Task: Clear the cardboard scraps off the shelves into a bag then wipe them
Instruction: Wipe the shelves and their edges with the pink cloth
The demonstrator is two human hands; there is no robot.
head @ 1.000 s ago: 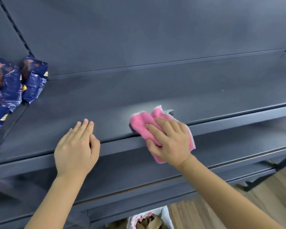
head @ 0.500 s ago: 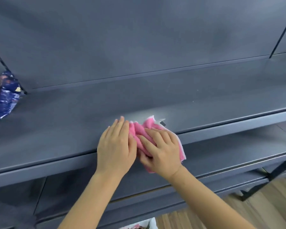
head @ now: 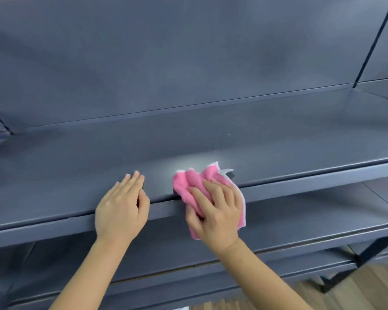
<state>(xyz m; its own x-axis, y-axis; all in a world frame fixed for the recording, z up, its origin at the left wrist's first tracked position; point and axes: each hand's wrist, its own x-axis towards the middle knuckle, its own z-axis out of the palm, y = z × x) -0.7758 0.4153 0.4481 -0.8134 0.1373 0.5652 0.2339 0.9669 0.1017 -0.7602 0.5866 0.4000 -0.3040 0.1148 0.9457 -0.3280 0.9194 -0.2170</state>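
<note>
Two hands work at the front edge of a dark grey shelf (head: 211, 135). The right hand (head: 215, 215) grips a bunched pink cloth (head: 195, 182) against the shelf's lip, fingers curled over it and thumb beneath. The left hand (head: 121, 211) lies flat and empty on the same edge, near the cloth. No cardboard scraps show on this shelf, so wiping appears under way. The next move likely calls for a firm sweep toward the shelf's back, where pale specks (head: 229, 134) dot it.

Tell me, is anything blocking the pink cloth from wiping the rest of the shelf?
Nothing visible to its right, only tiny specks. The right hand grips the pink cloth at the front edge of the shelf; the left hand rests flat on its left, apart.
</note>
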